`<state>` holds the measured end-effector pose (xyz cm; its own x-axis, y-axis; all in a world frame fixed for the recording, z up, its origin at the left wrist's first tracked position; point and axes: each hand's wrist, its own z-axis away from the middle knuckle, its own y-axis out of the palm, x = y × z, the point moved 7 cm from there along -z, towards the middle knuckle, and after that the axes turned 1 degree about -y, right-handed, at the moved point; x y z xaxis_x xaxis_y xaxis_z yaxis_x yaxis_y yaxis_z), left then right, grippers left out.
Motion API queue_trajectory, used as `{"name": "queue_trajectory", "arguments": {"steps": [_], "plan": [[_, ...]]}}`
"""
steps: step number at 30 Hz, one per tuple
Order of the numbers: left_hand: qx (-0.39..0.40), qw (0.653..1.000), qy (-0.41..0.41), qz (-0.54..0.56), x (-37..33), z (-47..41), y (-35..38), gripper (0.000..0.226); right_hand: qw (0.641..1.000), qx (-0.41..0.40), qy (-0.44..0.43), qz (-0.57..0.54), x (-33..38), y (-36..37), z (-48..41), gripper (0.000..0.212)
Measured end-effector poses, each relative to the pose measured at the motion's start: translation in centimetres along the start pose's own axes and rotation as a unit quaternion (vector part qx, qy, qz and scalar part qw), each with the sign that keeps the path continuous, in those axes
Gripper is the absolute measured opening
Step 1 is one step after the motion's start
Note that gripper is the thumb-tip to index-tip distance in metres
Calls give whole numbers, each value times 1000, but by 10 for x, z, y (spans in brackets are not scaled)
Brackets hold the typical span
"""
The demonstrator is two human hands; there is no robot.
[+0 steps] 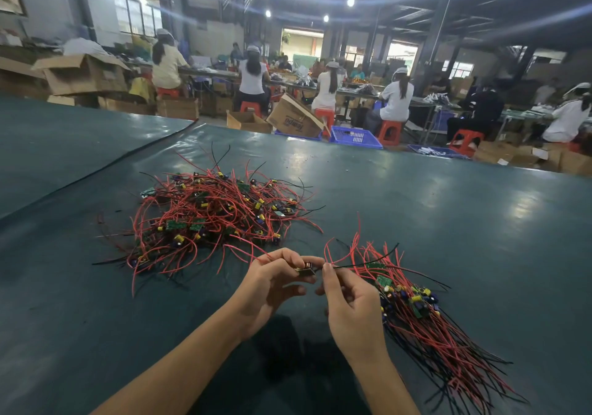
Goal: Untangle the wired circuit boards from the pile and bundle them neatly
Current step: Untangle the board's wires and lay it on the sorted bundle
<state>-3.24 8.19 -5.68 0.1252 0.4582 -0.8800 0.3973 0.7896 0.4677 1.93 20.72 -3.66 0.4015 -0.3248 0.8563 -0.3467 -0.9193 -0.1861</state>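
Observation:
A tangled pile (211, 216) of small green circuit boards with red and black wires lies on the dark green table (448, 209), left of centre. A tidier bundle (416, 312) of boards with aligned wires lies at the right, by my right hand. My left hand (272, 283) pinches one small circuit board (307, 270) between thumb and fingers. My right hand (349, 305) pinches that board's black wire (362, 264) close to the board. Red wires trail from the board toward the pile.
A seam in the table cover (105, 171) runs diagonally at the left. Beyond the table's far edge stand cardboard boxes (294, 117), blue crates (355, 136) and red stools (389, 131), with several people seated at other benches.

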Motion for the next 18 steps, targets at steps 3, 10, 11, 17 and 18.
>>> {"name": "queue_trajectory", "arguments": {"steps": [3,10,11,17,18], "plan": [[3,1000,-1,-10,0,0,1,20,1000,-12,23,-4,-6,-2,-1,29],[-43,998,-13,-36,1,1,-3,22,999,-23,48,-1,-11,-6,0,21],[-51,998,-17,-33,1,1,-3,15,998,-25,52,-5,-12,-6,0,20],[-57,995,-48,-64,6,1,-2,20,998,-24,58,-15,-10,-6,0,18],[-47,995,-53,-71,7,1,0,21,998,-19,59,-15,-10,-6,0,17]]}}
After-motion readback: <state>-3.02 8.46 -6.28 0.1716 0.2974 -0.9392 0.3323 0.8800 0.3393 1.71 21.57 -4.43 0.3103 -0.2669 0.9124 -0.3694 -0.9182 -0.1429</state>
